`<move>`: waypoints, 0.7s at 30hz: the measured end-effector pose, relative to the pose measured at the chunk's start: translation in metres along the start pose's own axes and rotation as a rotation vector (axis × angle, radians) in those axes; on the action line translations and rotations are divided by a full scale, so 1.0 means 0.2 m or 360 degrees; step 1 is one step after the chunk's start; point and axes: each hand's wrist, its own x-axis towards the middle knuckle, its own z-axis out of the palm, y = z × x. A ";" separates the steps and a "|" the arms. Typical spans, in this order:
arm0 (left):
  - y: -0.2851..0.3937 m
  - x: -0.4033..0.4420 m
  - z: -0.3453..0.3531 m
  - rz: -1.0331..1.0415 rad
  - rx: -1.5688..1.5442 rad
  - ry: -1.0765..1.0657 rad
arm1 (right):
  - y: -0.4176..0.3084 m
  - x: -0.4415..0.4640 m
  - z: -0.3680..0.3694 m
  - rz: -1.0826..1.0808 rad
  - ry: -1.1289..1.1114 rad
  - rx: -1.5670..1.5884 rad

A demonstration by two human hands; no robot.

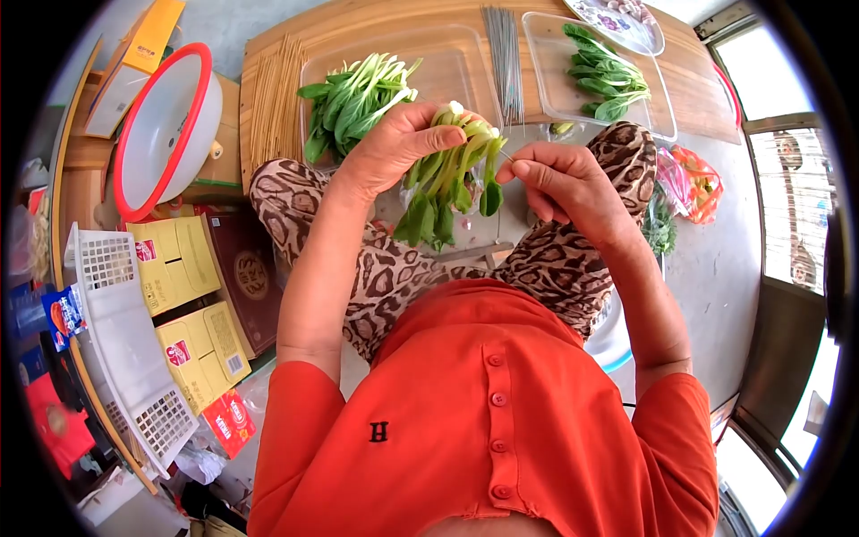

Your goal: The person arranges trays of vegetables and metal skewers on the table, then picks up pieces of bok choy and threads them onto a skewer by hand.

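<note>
My left hand (400, 150) is closed around a bunch of leafy greens (440, 190), pale stems up and leaves hanging down between my knees. Close to its right, my right hand (565, 182) pinches a thin metal skewer (506, 156), whose far end reaches the stems; whether it pierces them I cannot tell. Beyond my left hand, more greens (358, 100) lie heaped in a clear plastic tray (452, 55). A second clear tray (548, 73) at the right holds a smaller pile of greens (608, 76). Between the trays lies a bundle of metal skewers (504, 58).
Bamboo sticks (276, 103) lie at the left of the wooden table (309, 27). A patterned plate (658, 38) sits at the far right. A red-rimmed basin (165, 134), yellow boxes (179, 259) and a white basket (116, 331) stand left. Plastic bags (693, 183) lie right.
</note>
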 end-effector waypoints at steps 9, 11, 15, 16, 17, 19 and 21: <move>0.00 0.00 0.02 0.0022 0.0205 0.0012 | 0.03 0.01 0.01 -0.0046 0.0056 -0.0024; 0.01 0.01 0.04 -0.0027 0.0219 0.0005 | 0.03 0.01 0.01 -0.0036 0.0070 -0.0002; -0.01 0.03 0.06 -0.0036 0.0277 -0.0090 | 0.06 0.03 0.01 -0.0200 0.0028 0.0008; -0.01 0.03 0.07 -0.0031 0.0286 -0.0087 | 0.05 0.03 0.00 -0.0152 0.0009 0.0027; 0.00 0.04 0.07 -0.0085 0.0277 -0.0101 | 0.04 0.03 0.00 -0.0107 -0.0008 0.0046; 0.00 0.05 0.07 -0.0088 0.0147 -0.0233 | 0.04 0.01 -0.01 -0.0054 0.0009 0.0051; -0.02 0.10 -0.03 -0.0013 0.0260 -0.0201 | 0.04 0.01 -0.03 0.0040 0.0037 0.0024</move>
